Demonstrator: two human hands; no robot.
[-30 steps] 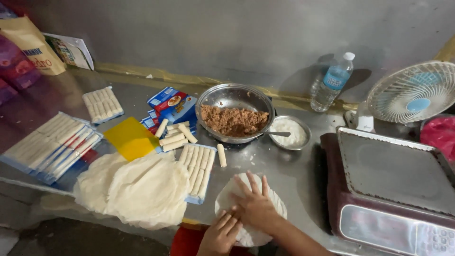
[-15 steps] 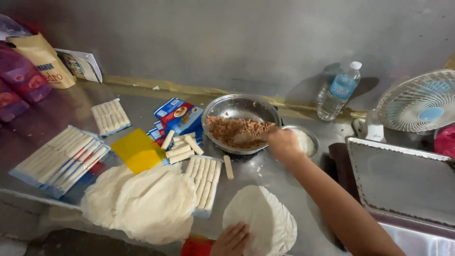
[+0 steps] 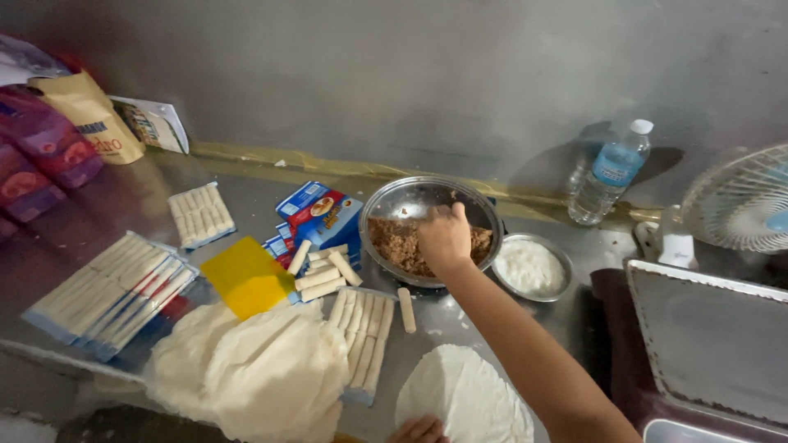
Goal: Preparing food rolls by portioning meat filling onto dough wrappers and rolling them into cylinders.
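At frame centre the right hand (image 3: 444, 236) reaches into the steel bowl (image 3: 386, 205), fingers curled down on the brown minced filling (image 3: 394, 242); whether they grip any, I cannot tell. At bottom centre, the left hand (image 3: 419, 429), fingers flat, touches the round wrapper (image 3: 468, 398).

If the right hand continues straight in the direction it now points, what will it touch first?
The right hand reaches into the metal bowl and points down toward its far side. Most likely it would meet the brown minced filling first, then the bowl's inner wall; depth is hard to judge from one view.
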